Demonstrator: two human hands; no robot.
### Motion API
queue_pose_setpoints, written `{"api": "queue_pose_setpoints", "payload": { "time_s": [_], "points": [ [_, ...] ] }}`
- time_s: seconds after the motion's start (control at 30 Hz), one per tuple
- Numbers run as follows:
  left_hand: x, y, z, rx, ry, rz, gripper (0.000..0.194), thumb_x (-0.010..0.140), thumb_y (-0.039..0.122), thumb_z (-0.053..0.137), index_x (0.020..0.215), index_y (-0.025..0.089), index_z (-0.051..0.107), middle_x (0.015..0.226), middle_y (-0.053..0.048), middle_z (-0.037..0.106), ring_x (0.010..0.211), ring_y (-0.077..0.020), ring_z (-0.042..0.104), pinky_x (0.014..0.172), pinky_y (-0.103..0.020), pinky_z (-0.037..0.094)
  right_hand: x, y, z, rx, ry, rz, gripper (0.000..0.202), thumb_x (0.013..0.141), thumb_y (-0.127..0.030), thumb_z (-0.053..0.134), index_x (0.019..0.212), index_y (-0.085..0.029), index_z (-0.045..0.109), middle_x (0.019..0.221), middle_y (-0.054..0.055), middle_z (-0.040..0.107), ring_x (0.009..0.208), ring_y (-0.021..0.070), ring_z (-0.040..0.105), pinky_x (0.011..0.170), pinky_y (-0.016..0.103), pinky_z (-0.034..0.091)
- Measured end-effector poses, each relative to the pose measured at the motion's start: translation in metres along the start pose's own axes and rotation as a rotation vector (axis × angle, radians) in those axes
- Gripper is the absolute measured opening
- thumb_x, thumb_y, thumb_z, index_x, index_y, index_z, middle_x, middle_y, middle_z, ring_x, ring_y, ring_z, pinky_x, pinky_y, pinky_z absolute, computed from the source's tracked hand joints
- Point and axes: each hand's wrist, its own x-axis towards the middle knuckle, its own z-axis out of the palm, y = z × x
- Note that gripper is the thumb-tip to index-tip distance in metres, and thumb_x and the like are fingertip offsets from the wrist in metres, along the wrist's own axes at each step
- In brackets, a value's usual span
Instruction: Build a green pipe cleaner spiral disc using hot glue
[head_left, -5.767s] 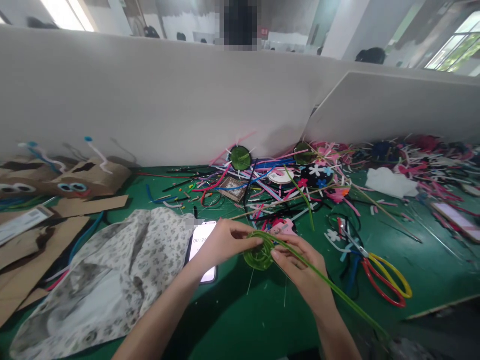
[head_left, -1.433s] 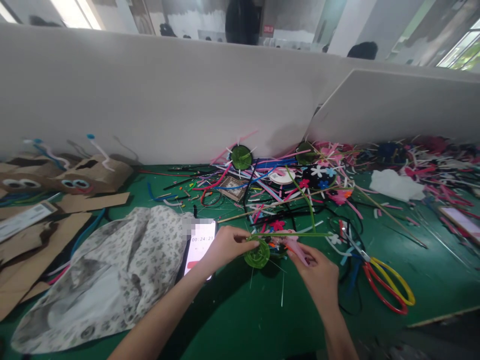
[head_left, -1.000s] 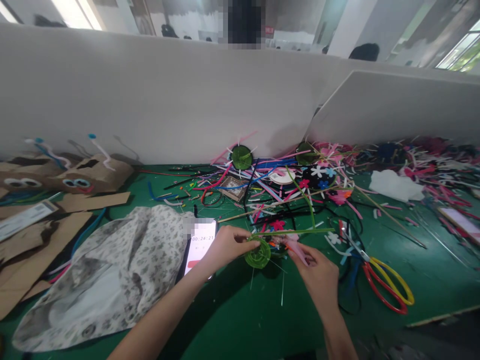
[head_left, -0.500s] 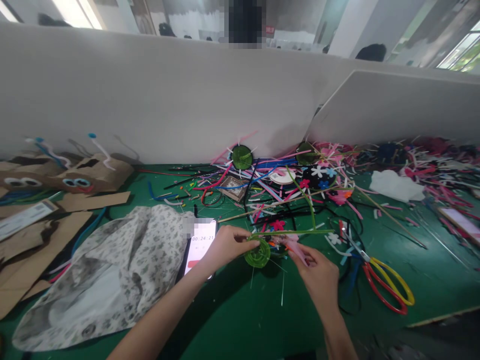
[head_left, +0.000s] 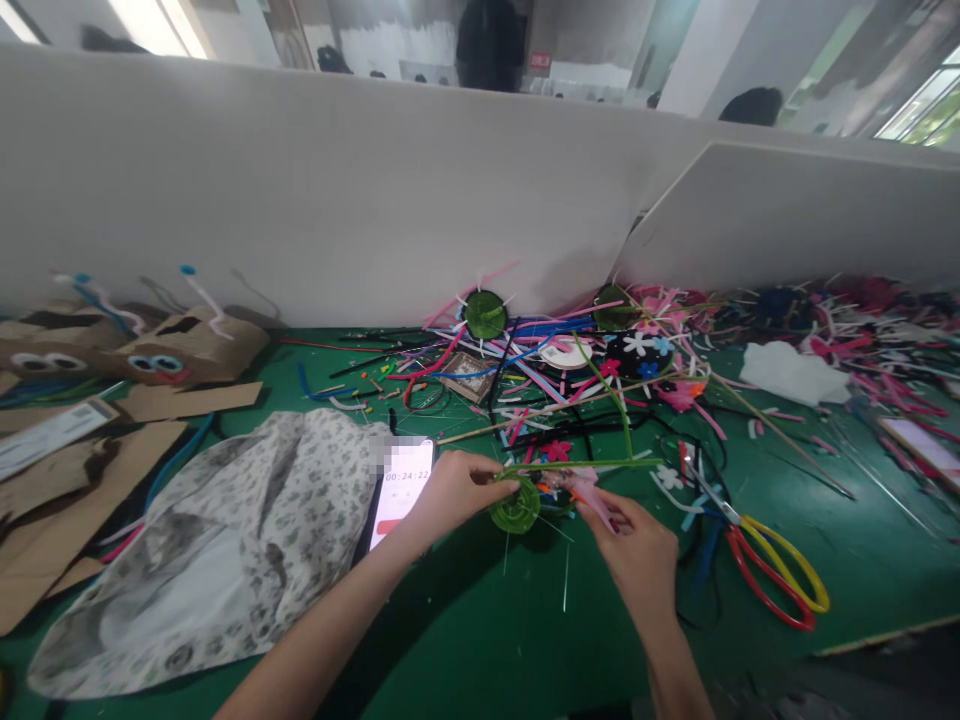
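Note:
My left hand (head_left: 466, 492) pinches the upper edge of a flat green coil (head_left: 517, 507) that looks wound from pipe cleaner. From the top of the coil a straight green strand (head_left: 592, 465) runs off to the right. Closed fingers of my right hand (head_left: 637, 548) grip a soft pink piece (head_left: 595, 500), right of the coil; its exact kind is unclear. A phone (head_left: 403, 480) showing a running timer lies partly behind my left wrist. Scissors (head_left: 776, 570) with red and yellow handles rest right of my right hand.
A patterned cloth (head_left: 247, 550) lies at left, near cardboard pieces (head_left: 97, 500) and cardboard figures with googly eyes (head_left: 180, 350). Pipe cleaner scraps, felt flowers (head_left: 556, 450) and a white tape roll (head_left: 566, 352) spread ahead. Behind them stands a pale partition (head_left: 337, 200).
The timer on the phone has advanced by one second. Both hands stay almost in place, with the same holds on the green coil and the pink piece.

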Motion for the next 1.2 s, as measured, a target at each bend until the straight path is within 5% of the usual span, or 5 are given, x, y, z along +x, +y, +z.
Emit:
{"api": "queue_pose_setpoints", "payload": {
  "time_s": [1.2],
  "points": [
    [-0.0059, 0.0082, -0.0039, 0.014, 0.013, -0.002, 0.045, 0.081, 0.041, 0.061, 0.05, 0.017, 0.039, 0.051, 0.006, 0.027, 0.052, -0.0099, 0.026, 0.049, -0.026, 0.016, -0.0007, -0.0069, -0.0017, -0.019, 0.035, -0.014, 0.04, 0.073, -0.057, 0.066, 0.09, -0.022, 0.075, 0.078, 0.005, 0.073, 0.066, 0.0209, 0.066, 0.061, 0.029, 0.049]
  ]
}}
